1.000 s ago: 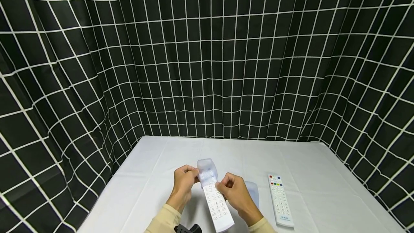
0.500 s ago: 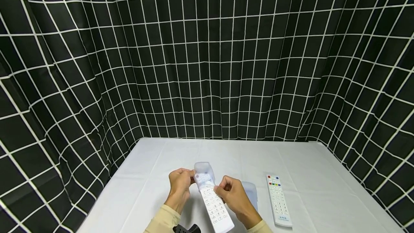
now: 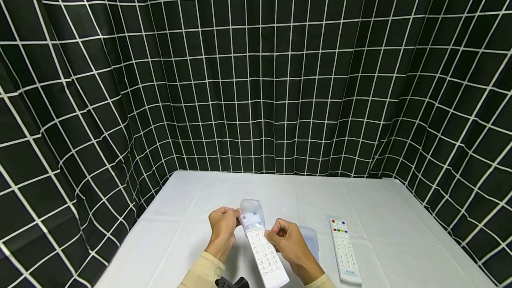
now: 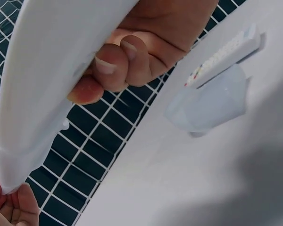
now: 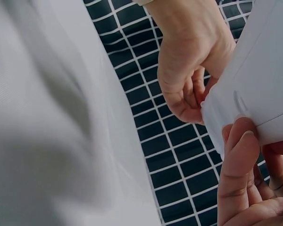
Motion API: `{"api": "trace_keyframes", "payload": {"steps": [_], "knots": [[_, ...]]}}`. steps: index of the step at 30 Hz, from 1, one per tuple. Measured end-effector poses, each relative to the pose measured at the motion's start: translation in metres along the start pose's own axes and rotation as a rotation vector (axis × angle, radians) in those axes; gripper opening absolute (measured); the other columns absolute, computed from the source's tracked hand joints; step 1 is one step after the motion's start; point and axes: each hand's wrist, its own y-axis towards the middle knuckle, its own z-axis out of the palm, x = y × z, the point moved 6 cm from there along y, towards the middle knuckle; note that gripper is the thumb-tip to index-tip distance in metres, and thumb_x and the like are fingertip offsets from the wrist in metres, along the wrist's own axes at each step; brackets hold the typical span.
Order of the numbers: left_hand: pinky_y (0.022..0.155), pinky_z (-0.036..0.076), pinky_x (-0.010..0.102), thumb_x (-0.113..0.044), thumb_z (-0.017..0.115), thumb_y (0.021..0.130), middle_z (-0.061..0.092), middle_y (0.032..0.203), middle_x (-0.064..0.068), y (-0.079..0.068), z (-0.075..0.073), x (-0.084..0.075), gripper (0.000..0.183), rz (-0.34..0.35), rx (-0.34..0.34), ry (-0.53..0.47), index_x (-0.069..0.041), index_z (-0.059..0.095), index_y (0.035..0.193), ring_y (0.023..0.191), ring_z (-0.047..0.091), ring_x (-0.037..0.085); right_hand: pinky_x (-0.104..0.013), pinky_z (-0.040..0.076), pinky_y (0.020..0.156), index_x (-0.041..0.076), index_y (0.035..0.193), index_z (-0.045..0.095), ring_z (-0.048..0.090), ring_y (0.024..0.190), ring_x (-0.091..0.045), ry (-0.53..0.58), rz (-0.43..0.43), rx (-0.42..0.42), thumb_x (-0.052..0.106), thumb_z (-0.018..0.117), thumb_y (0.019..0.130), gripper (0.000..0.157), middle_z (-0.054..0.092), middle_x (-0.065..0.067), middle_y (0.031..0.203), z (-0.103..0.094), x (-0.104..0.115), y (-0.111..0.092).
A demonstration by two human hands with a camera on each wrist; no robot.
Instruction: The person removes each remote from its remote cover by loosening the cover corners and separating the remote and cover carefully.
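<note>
A white remote control (image 3: 267, 259) is held between both hands above the table, tilted with its keypad up. Over its far end sits a translucent, pale bluish cover (image 3: 251, 210); the cover's tip extends past the remote, and coloured buttons show through it. My left hand (image 3: 223, 228) pinches the cover's left edge. On the other side, my right hand (image 3: 291, 242) holds the remote's right edge with thumb and fingers, close to the cover's opening. The left wrist view shows the remote's smooth back (image 4: 52, 84), with right-hand fingertips (image 4: 106, 66) against its side.
A second white remote (image 3: 346, 250) with coloured buttons lies on the white tabletop (image 3: 192, 208) to the right. Beside it, partly behind my right hand, is another translucent cover (image 3: 310, 239). Black curtains (image 3: 260, 79) with white grid lines enclose the table.
Both hands, with the remote and its cover, have shifted slightly left and down since the first frame. Over the last half second they have barely moved.
</note>
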Motion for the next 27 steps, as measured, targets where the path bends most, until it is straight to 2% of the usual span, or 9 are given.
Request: {"api": "trace_keyframes", "payload": {"steps": [5,8,14,18,22,27], "knots": [[0.064,0.054,0.033,0.012,0.062,0.083,0.055,0.084,0.019,-0.004,0.001,-0.002,0.010,0.048,0.043,0.039,0.010,0.055,0.076,0.067,0.060,0.026,-0.023,0.048,0.054,0.001,0.074,0.049,0.056,0.063,-0.015,-0.014,0.028,-0.039,0.002,0.065,0.087,0.021,0.057,-0.006,0.070,-0.003,0.001,0.001],[0.065,0.054,0.033,0.010,0.064,0.084,0.058,0.080,0.018,-0.007,0.004,-0.001,0.010,0.088,0.063,0.054,0.009,0.056,0.078,0.068,0.061,0.026,-0.022,0.046,0.052,0.001,0.075,0.051,0.056,0.061,-0.015,-0.030,0.044,-0.074,0.003,0.066,0.085,0.018,0.057,-0.006,0.069,-0.005,0.002,0.002],[0.067,0.054,0.033,0.008,0.066,0.083,0.059,0.075,0.013,-0.010,0.006,0.006,0.008,0.098,0.066,0.041,0.007,0.059,0.080,0.068,0.059,0.021,-0.023,0.047,0.052,-0.002,0.080,0.057,0.058,0.059,-0.015,-0.046,0.069,-0.114,0.005,0.067,0.084,0.013,0.060,-0.006,0.067,-0.009,-0.002,0.002],[0.069,0.053,0.032,0.007,0.063,0.086,0.061,0.080,0.014,-0.009,0.008,0.007,0.010,0.104,0.112,0.030,0.009,0.057,0.094,0.073,0.058,0.021,-0.025,0.049,0.053,-0.003,0.084,0.059,0.059,0.060,-0.016,-0.053,0.071,-0.149,0.006,0.066,0.083,0.012,0.060,-0.005,0.066,-0.010,-0.004,0.002],[0.072,0.052,0.031,0.005,0.062,0.088,0.064,0.091,0.016,-0.009,0.011,0.005,0.022,0.114,0.156,0.031,0.013,0.059,0.108,0.080,0.060,0.022,-0.026,0.049,0.053,-0.004,0.085,0.059,0.058,0.060,-0.016,-0.048,0.070,-0.175,0.006,0.065,0.082,0.012,0.059,-0.005,0.066,-0.011,-0.005,0.003],[0.073,0.054,0.030,0.002,0.066,0.085,0.063,0.098,0.017,-0.010,0.013,0.005,0.025,0.103,0.173,0.010,0.012,0.065,0.109,0.082,0.063,0.023,-0.028,0.052,0.052,-0.003,0.087,0.058,0.064,0.059,-0.020,-0.039,0.083,-0.182,0.009,0.066,0.085,0.014,0.066,-0.011,0.072,-0.013,-0.007,0.003]]}}
